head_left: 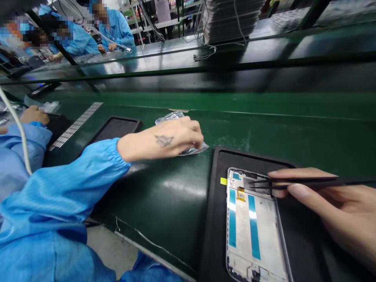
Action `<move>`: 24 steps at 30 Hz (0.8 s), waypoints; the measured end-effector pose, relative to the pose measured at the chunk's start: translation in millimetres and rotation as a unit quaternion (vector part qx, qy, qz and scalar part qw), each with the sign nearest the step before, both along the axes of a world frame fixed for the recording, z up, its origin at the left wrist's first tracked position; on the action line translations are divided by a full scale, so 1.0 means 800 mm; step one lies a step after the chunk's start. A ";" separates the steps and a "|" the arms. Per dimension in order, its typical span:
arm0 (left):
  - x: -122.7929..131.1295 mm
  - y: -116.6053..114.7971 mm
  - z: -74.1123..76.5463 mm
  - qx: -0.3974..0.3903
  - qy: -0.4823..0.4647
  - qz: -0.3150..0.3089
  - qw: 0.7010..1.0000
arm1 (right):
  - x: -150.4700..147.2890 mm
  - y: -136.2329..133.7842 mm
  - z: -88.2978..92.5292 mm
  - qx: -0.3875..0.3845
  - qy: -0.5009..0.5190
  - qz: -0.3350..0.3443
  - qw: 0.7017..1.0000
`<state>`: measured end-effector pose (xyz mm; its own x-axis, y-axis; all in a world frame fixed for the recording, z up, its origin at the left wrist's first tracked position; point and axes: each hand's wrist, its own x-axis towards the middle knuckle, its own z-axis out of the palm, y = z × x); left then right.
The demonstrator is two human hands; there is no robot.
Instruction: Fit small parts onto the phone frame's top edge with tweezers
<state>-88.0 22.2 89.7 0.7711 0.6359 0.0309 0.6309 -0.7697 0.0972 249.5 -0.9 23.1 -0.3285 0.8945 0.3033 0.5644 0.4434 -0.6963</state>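
On my feed the right hand [320,207] has its grip clamped on black tweezers [305,181], thumb and forefinger pinching the shanks, with the tips over the top end of a smartphone frame [252,227]. The frame lies flat in a black tray [217,203] on the green worktop [164,192]. It has teal strips [232,219] running down its inside and a small gold-coloured part [241,194] near its top, and a yellow tab [223,181] shows just beside its upper left corner. I cannot tell from here whether the tips touch anything.

The left hand [164,141] lies curled over a crumpled clear plastic bag [172,116]; its grip may be closed or merely resting, I cannot tell.

I judge the step in hand to be fine tweezer work at the frame's top end. That calls for small, steady movement of the tips, with the frame kept square in its tray.

A second black tray [114,129] sits beyond the left hand, near a co-worker's hand [33,115].
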 end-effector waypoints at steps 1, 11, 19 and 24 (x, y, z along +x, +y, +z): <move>0.000 -0.010 -0.007 0.012 0.026 0.006 1.000 | 0.002 0.001 -0.003 0.001 -0.004 -0.007 1.000; 0.020 -0.023 -0.043 0.037 0.166 0.196 0.966 | 0.012 0.003 -0.020 -0.021 -0.005 -0.035 0.999; 0.008 -0.006 -0.049 0.028 0.068 0.153 0.986 | -0.002 -0.004 0.001 -0.017 -0.011 -0.024 1.000; 0.003 -0.002 -0.047 0.003 0.021 0.131 0.991 | -0.004 -0.006 0.002 -0.023 -0.006 -0.023 0.999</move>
